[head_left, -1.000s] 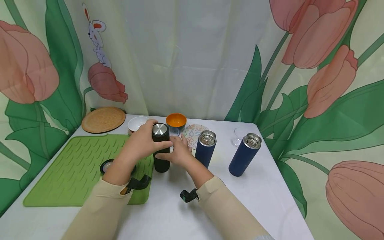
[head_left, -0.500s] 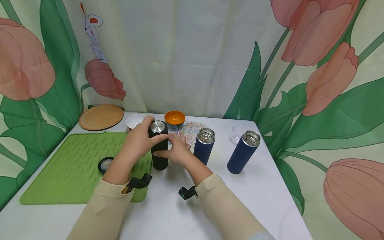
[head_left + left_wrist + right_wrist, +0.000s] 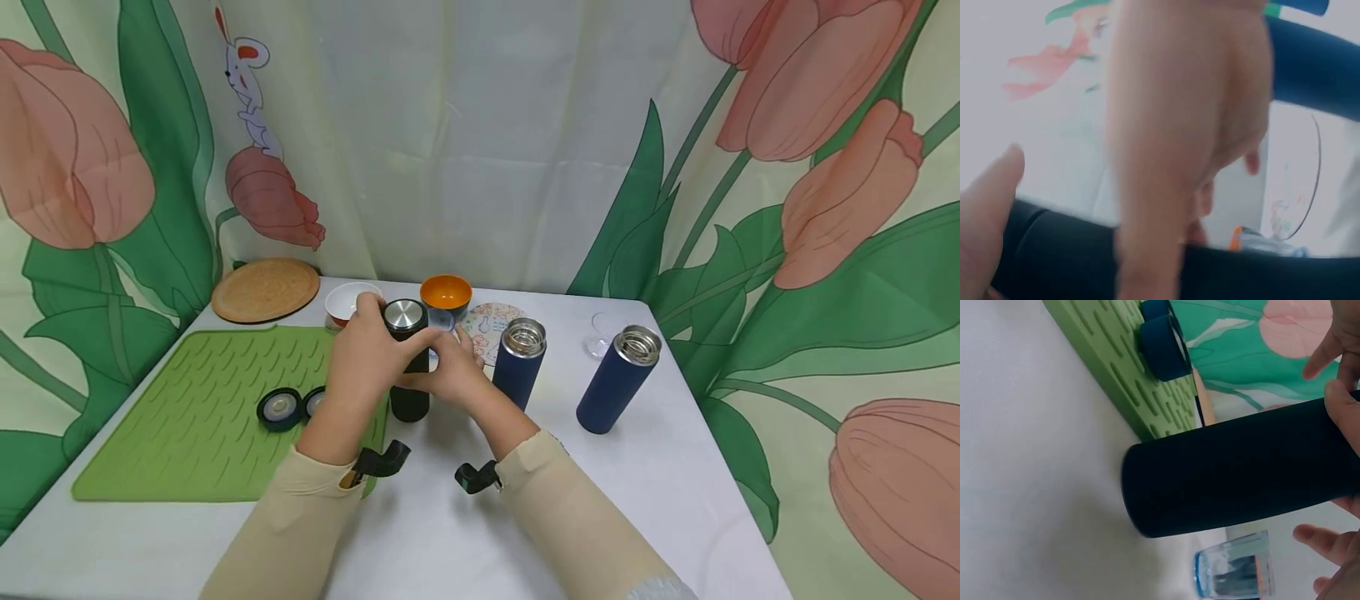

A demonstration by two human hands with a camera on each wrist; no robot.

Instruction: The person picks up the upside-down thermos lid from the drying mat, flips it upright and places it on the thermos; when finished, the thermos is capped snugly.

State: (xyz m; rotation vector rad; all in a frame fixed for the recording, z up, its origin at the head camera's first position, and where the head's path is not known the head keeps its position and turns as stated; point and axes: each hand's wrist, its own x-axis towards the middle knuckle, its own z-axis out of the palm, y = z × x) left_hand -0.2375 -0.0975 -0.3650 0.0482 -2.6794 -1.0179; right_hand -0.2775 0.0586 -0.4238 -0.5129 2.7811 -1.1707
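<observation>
A black thermos [image 3: 410, 406] with a brushed silver top on its cap [image 3: 405, 314] stands upright by the right edge of the green mat. My left hand [image 3: 372, 350] grips it around the cap from the left. My right hand [image 3: 452, 372] holds the body just below, thumb and fingers on either side. In the right wrist view, the smooth dark thermos body [image 3: 1235, 478] stretches across the frame. Two round black lids [image 3: 280, 409] lie on the mat, one partly behind my left wrist. Two blue thermoses [image 3: 517, 371] without lids stand to the right.
The ridged green mat [image 3: 172, 433] covers the table's left side. Along the back are a round wooden board [image 3: 266, 290], a white bowl [image 3: 347, 302], an orange bowl [image 3: 446, 292], a clear cup [image 3: 1235, 565] and a patterned round mat [image 3: 487, 327]. A clear glass [image 3: 598, 340] stands behind the right blue thermos.
My left hand has turned about the cap and its wrist has swung right, uncovering more of the lids. My right hand stays on the thermos body. The head view has shifted slightly.
</observation>
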